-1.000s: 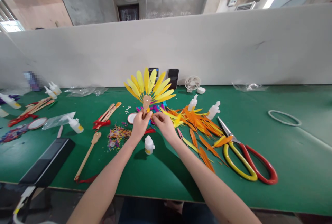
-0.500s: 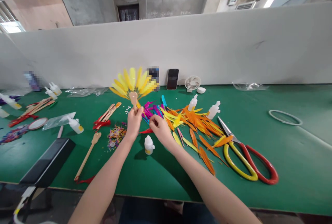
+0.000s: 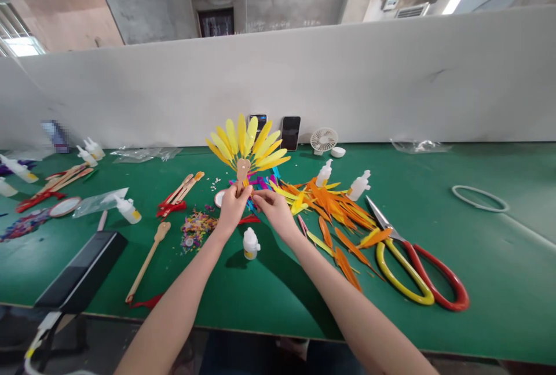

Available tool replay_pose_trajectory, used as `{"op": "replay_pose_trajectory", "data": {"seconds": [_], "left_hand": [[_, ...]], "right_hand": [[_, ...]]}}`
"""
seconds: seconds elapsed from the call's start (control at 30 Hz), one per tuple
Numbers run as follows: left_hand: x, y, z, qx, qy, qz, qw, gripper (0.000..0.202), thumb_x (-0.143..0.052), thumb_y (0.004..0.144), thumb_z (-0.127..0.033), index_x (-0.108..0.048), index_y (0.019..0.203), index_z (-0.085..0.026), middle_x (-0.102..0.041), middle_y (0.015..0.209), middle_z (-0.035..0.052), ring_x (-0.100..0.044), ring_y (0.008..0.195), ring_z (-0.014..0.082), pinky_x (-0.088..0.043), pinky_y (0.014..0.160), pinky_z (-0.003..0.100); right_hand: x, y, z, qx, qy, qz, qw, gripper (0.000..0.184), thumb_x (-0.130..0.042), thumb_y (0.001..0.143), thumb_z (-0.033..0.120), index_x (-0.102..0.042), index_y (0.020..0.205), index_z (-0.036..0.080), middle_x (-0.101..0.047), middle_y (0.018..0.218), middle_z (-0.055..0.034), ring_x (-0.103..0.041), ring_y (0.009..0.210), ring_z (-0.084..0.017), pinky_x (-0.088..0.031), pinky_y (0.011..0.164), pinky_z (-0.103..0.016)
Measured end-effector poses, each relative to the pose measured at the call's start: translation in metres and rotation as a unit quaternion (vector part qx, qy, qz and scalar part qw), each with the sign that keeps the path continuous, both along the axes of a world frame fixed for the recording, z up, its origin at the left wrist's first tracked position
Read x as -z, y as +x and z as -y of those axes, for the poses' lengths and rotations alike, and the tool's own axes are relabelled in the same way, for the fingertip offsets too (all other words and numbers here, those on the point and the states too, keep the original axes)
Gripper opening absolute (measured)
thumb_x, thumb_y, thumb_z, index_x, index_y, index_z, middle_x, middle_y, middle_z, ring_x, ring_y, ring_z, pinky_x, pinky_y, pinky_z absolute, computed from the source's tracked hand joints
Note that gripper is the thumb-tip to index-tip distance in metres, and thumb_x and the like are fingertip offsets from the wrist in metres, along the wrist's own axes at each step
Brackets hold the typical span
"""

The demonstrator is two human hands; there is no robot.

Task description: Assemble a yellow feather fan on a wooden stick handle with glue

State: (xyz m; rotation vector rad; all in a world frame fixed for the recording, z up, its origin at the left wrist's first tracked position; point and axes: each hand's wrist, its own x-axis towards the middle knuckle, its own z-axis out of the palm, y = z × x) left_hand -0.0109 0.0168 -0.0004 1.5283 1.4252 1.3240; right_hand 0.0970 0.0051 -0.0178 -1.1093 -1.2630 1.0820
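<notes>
My left hand [image 3: 233,208] is closed round the handle of a feather fan [image 3: 243,168], held upright above the table. Yellow feathers [image 3: 251,135] spread in a half circle from its wooden head. Close to its right, my right hand [image 3: 273,208] has its thumb and fingertips pinched together; whatever they hold, if anything, is too small to make out. A white glue bottle [image 3: 251,243] stands below the hands. Orange and yellow feathers [image 3: 332,204] lie in a loose pile to the right, with purple and blue ones partly hidden behind my hands.
Big scissors [image 3: 408,256] with red and yellow handles lie at right, near two glue bottles [image 3: 358,185]. A wooden stick [image 3: 147,262], colourful sequins [image 3: 197,229] and a black box [image 3: 81,271] are at left. A phone [image 3: 291,133] and small fan [image 3: 324,140] stand at the back.
The feather fan has moved right and slightly down in my left hand, turning more squarely to view. My right hand has shifted slightly right, and the hands are nearer each other.
</notes>
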Motion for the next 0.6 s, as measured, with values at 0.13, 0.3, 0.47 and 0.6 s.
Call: {"op": "replay_pose_trajectory", "data": {"seconds": [0.13, 0.3, 0.47, 0.6], "left_hand": [[-0.0029, 0.0028, 0.0030, 0.012, 0.004, -0.030, 0.999, 0.025, -0.054, 0.068, -0.030, -0.039, 0.052, -0.018, -0.033, 0.045, -0.0069, -0.032, 0.047, 0.0077, -0.025, 0.049, 0.023], [-0.0013, 0.0023, 0.0017, 0.031, 0.000, -0.030, 0.999, 0.026, -0.053, 0.069, -0.029, -0.037, 0.052, -0.018, -0.028, 0.045, -0.0076, -0.029, 0.046, 0.0069, -0.024, 0.049, 0.023], [0.0025, 0.0022, -0.0008, 0.055, -0.022, -0.005, 0.998, 0.025, -0.054, 0.068, -0.030, -0.037, 0.054, -0.018, -0.030, 0.045, -0.0075, -0.029, 0.046, 0.0066, -0.023, 0.048, 0.022], [0.0060, 0.0004, -0.0043, 0.046, -0.033, 0.054, 0.997, 0.025, -0.057, 0.067, -0.032, -0.040, 0.056, -0.017, -0.032, 0.045, -0.0076, -0.030, 0.043, 0.0059, -0.024, 0.045, 0.021]], "right_hand": [[0.0023, 0.0000, 0.0009, 0.019, 0.029, 0.049, 0.998, 0.020, -0.048, 0.065, 0.037, -0.053, 0.061, 0.018, -0.047, 0.050, 0.0021, -0.040, 0.048, -0.012, -0.033, 0.048, -0.025], [-0.0001, 0.0026, 0.0029, 0.016, 0.066, 0.101, 0.993, 0.017, -0.042, 0.067, 0.035, -0.048, 0.060, 0.020, -0.041, 0.051, 0.0033, -0.037, 0.049, -0.011, -0.030, 0.048, -0.025], [-0.0056, 0.0042, 0.0052, 0.018, 0.091, 0.140, 0.986, 0.013, -0.040, 0.065, 0.029, -0.041, 0.055, 0.020, -0.039, 0.051, 0.0034, -0.035, 0.050, -0.011, -0.029, 0.049, -0.024], [-0.0061, -0.0006, 0.0092, 0.014, 0.103, 0.143, 0.984, 0.010, -0.038, 0.063, 0.025, -0.040, 0.055, 0.021, -0.037, 0.051, 0.0039, -0.034, 0.050, -0.011, -0.028, 0.049, -0.024]]}}
